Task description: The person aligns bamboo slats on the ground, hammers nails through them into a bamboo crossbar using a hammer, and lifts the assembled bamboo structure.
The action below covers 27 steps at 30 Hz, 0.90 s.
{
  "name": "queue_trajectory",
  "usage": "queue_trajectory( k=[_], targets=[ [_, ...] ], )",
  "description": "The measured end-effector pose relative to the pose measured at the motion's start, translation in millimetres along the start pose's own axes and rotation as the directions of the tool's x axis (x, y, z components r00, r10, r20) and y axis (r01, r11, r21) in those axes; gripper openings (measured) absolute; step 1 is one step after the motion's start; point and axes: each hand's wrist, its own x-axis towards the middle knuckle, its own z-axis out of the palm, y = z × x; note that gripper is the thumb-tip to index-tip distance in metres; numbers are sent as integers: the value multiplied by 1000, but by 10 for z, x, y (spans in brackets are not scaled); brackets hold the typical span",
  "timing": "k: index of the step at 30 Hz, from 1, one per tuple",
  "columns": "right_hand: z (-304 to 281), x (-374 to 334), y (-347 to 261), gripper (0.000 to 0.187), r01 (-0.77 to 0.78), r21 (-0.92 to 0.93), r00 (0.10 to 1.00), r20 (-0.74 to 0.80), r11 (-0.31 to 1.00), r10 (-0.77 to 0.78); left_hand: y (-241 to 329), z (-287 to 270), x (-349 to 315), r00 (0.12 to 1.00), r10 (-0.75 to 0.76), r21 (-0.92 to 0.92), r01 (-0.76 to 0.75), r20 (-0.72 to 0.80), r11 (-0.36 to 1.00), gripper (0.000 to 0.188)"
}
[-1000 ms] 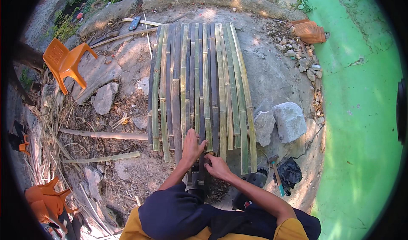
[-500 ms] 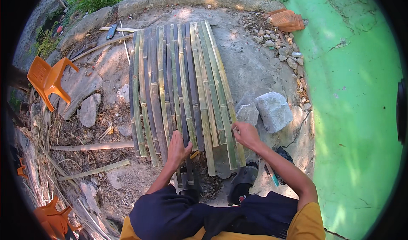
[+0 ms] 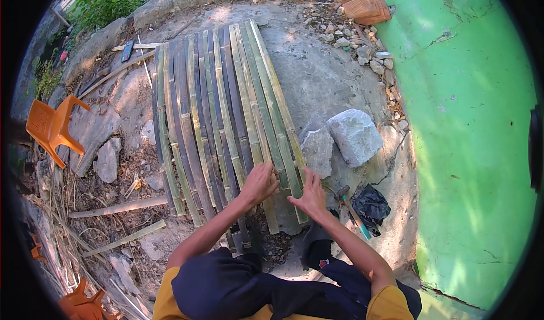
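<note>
A row of long split bamboo strips (image 3: 191,113), green, tan and dark brown, lies side by side on the ground in front of me. Their near ends are uneven. My left hand (image 3: 260,183) is closed, fingers curled over a strip on the right side of the row; its fingertips are partly hidden. Close beside it, my right hand (image 3: 309,195) is open at the near end of the outermost right strip, thumb and fingers spread apart.
Right of the strips sit a pale stone block (image 3: 355,137), a hammer (image 3: 352,211) with a teal grip end and a black plastic bag (image 3: 371,206). An orange plastic chair (image 3: 54,128) stands left. Loose wood strips (image 3: 122,206) lie nearby. Green-painted floor (image 3: 470,167) borders the right.
My left hand has moved right along the strips, closer to my right hand. The right hand has opened from a pinch and moved slightly left. The view has shifted, showing the hammer and bag more fully.
</note>
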Motion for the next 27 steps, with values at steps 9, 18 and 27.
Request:
queue_trajectory(
  k=[9, 18, 27],
  targets=[
    [252, -32, 266, 106, 18, 167, 989, -147, 986, 7, 45, 192, 354, 995, 102, 35, -102, 12, 994, 45],
    [193, -30, 174, 99, -43, 327, 987, -131, 944, 90, 111, 39, 409, 980, 144, 136, -163, 136, 977, 50],
    [237, -27, 211, 100, -13, 328, 990, -132, 945, 59, 94, 72, 452, 973, 115, 170, -150, 198, 974, 48]
  ],
)
